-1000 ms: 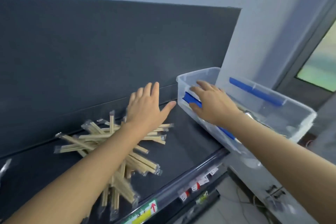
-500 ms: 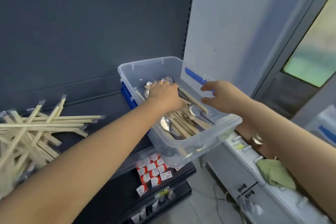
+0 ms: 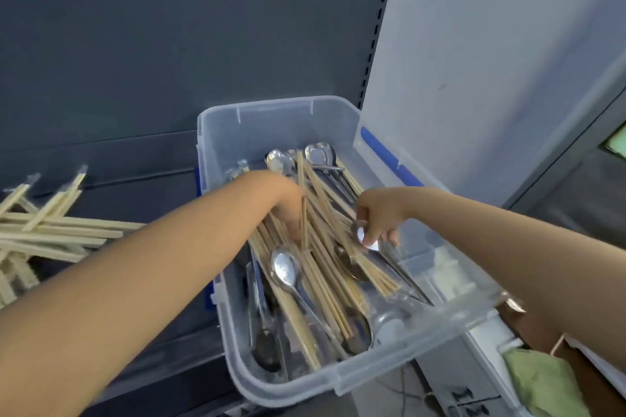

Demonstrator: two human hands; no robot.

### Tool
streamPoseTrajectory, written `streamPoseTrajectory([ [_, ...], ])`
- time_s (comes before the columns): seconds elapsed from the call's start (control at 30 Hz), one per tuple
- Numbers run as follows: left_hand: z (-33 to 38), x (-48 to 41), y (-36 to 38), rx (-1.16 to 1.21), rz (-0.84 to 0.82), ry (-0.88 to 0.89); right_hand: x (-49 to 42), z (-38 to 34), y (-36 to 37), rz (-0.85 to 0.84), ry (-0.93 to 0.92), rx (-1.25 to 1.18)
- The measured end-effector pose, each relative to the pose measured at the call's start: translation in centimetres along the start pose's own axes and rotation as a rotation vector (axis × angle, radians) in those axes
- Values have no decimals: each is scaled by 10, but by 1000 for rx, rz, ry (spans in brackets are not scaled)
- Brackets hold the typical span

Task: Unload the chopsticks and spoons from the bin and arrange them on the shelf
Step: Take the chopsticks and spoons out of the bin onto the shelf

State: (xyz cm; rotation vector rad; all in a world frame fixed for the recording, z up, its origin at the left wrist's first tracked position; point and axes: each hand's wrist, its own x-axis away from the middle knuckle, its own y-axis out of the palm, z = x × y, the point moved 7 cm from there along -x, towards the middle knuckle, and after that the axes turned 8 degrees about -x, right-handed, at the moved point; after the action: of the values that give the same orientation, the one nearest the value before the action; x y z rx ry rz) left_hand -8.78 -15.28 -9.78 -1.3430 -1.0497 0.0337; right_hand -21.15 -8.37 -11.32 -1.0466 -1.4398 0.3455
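The left hand (image 3: 288,210) dips into the loose chopsticks (image 3: 325,247) in the bin (image 3: 277,112). Its fingers are buried beneath them, so whether they grip anything cannot be told. The right hand (image 3: 381,213) curls its fingers (image 3: 370,236) round a spoon (image 3: 361,234), covering most of the bowl; the handle is lost under the sticks. The wrapped chopsticks (image 3: 50,230) on the shelf (image 3: 135,162) run off the left edge. A green cloth (image 3: 542,386) is cut by the bottom edge.
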Motion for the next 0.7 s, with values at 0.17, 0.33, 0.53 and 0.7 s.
streamPoseTrajectory([
  [0.17,-12,-15,2,126,41,-45,-26,-15,-30,56,-132,-84],
  [0.33,-34,-14,-9,155,188,-188,-43,-43,-69,229,-320,-233],
  [0.53,-59,-20,-31,1024,377,-250,-52,-62,-93,246,-458,-613],
  [0.7,-60,-21,-35,1389,438,-146,-60,-69,-102,180,-499,-940],
])
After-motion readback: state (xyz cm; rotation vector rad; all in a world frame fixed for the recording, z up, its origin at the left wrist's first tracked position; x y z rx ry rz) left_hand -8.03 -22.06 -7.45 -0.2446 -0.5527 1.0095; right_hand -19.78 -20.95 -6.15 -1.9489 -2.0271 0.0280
